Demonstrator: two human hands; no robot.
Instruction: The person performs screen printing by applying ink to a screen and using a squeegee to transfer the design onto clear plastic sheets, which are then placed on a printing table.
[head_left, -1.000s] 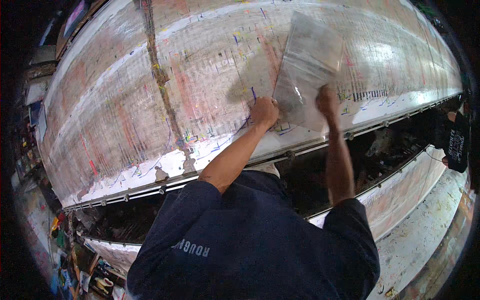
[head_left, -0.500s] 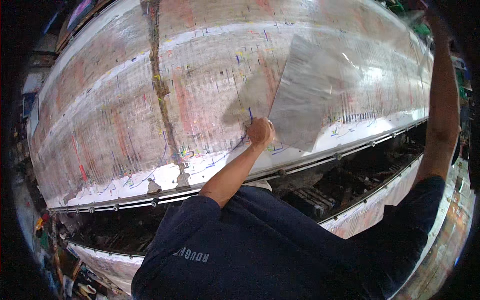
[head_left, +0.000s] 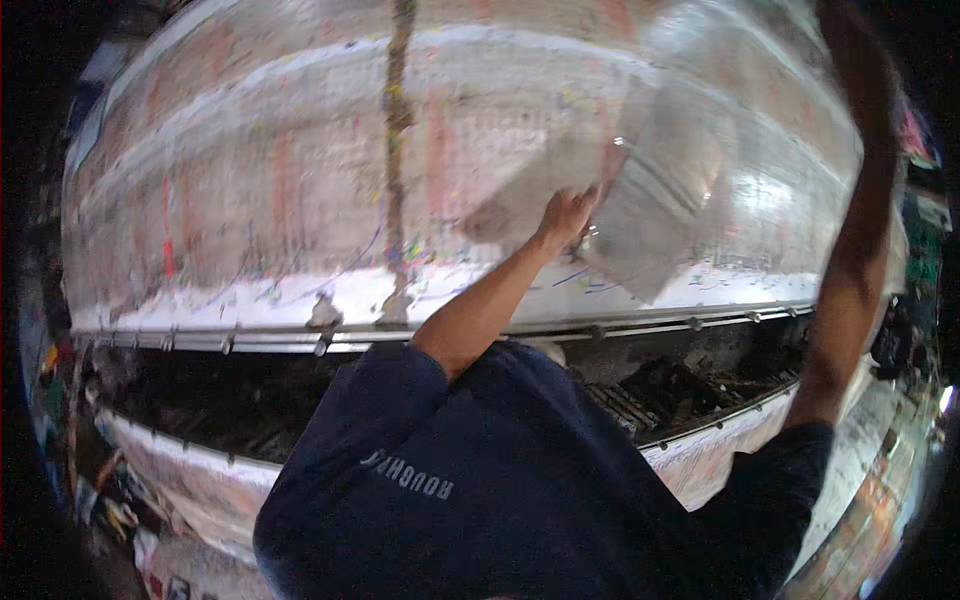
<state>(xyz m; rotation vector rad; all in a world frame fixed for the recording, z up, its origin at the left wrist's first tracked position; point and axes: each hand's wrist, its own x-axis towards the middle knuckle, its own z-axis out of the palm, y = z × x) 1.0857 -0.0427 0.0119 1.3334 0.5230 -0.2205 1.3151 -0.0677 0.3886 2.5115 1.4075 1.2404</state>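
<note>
A long, pale table (head_left: 300,130) stretches in front of me, its surface streaked red and grey with scattered coloured marks. Over its right half hangs a thin, translucent sheet (head_left: 660,215), blurred by motion and throwing a shadow on the surface. The fingers of my left hand (head_left: 570,212) are closed at the sheet's left edge, a little above the table's white near border. My right forearm (head_left: 850,260) is raised along the right side of the view; toward the top edge it turns dark and blurred, so its fingers cannot be made out.
A brown strip (head_left: 397,150) runs across the table, left of the sheet. Along the near edge goes a metal rail (head_left: 250,342) with knobs. Below it lies a dark trough (head_left: 680,385) with debris, bounded by a pale lower ledge (head_left: 190,485). Clutter stands at both sides.
My left hand and the sheet have moved up and to the right in the view. The view has turned, so the table's near edge lies more level. My right arm stays raised.
</note>
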